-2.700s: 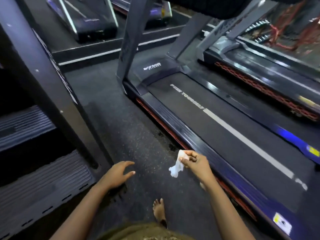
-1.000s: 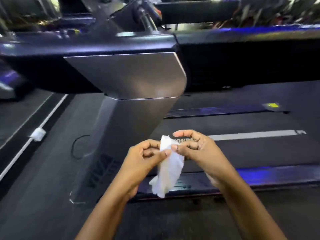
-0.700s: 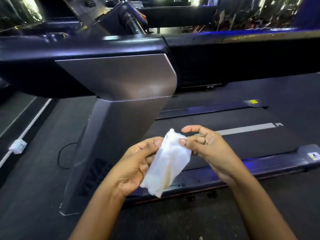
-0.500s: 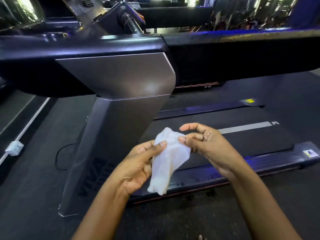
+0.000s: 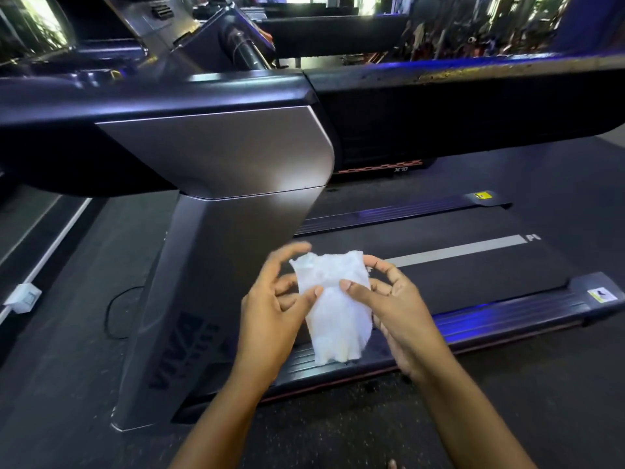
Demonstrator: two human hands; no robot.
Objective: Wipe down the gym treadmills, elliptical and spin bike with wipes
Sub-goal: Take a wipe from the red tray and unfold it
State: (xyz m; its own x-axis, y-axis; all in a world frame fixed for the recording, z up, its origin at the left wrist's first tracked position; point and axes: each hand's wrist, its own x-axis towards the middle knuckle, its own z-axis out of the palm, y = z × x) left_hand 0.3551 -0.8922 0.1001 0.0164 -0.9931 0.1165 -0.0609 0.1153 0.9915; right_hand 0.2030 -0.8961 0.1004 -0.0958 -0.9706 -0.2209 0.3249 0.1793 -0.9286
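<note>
A white wipe (image 5: 333, 306) hangs spread out between my two hands at the lower middle of the view. My left hand (image 5: 274, 309) pinches its left edge with thumb and fingers. My right hand (image 5: 392, 306) pinches its right edge, thumb in front of the sheet. Right behind the wipe stands a treadmill: its grey upright (image 5: 216, 231) rises on the left, the dark handrail and console arm (image 5: 456, 106) cross the top, and the belt (image 5: 473, 269) with a white stripe runs off to the right.
The near side rail (image 5: 514, 313) of the treadmill glows blue. A black cable (image 5: 111, 313) loops on the floor beside the upright, and a white socket box (image 5: 22, 297) sits at the left edge. More machines stand behind. My bare toe (image 5: 392, 464) shows at the bottom.
The crumpled wipe has been pulled open into a wider sheet between both hands. Earlier my right hand alone held it as I walked beside the treadmill.
</note>
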